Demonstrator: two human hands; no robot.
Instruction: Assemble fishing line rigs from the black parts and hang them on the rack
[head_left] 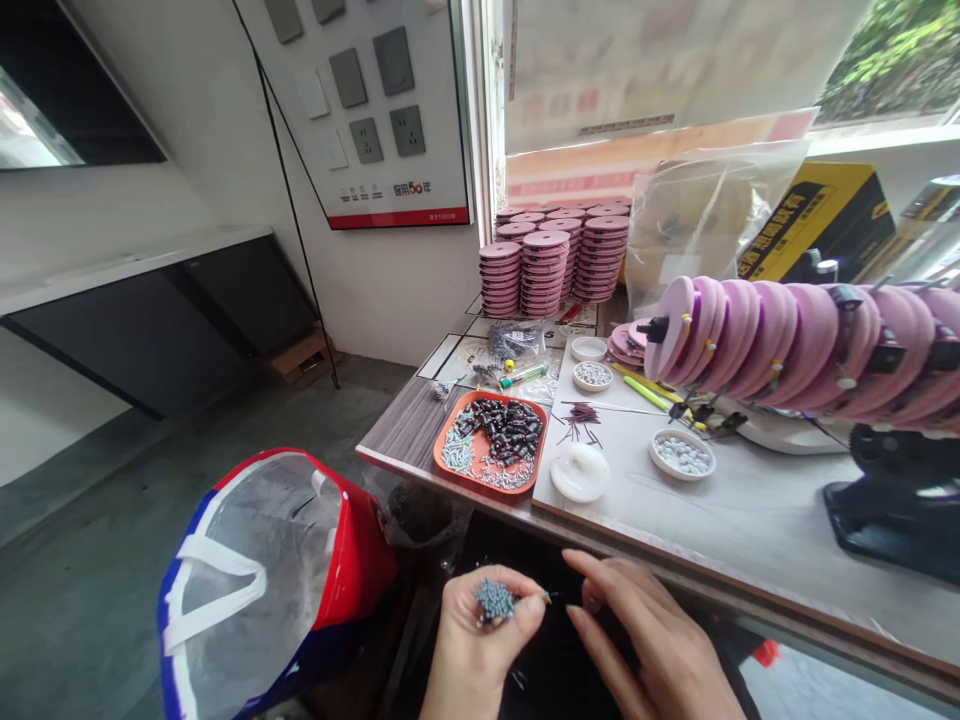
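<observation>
Grey floor [97, 560] is seen at left, beside a red-and-blue bag [360, 560]. At bottom centre, a bundle of blue-grey pins [495, 600] is grasped in the left hand [480, 645], below an orange tray [480, 484]; at lower right, the right hand [656, 625] is held with fingers parted.

The left hand [484, 650] grips a bundle of thin blue-grey round-tipped pieces [495, 600] before the front edge of the grey-brown wood-grain tabletop [397, 428]; the right hand [645, 620], loosely spread, is just beside it. Near the front left corner sits a shallow orange plastic tray [481, 484] holding small glossy black pieces [517, 430]. Stacked round pink discs [545, 272] stand toward the far edge.
</observation>
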